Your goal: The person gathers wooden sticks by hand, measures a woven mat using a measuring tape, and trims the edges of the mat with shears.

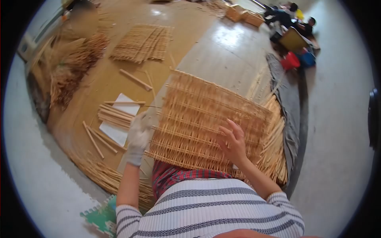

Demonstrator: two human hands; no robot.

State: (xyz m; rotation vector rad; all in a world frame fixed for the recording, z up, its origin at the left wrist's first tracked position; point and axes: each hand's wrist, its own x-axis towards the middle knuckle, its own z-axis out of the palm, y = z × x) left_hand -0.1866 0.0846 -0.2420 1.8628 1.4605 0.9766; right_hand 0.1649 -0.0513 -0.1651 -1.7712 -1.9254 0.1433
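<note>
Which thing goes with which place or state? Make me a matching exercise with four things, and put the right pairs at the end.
Column one
1. Large tan woven wicker panel
2. White flat sheet
3. Red plastic bucket
4. Left hand

Column two
A. Under pale round wooden sticks
B. Wearing a pale glove
C. Over the red plaid cloth at the lap
D. Beside a blue container

Right pairs: 1-C, 2-A, 3-D, 4-B

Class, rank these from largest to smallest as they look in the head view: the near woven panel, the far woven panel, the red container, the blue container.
1. Near woven panel
2. Far woven panel
3. Red container and blue container: too alike to rank.
</note>
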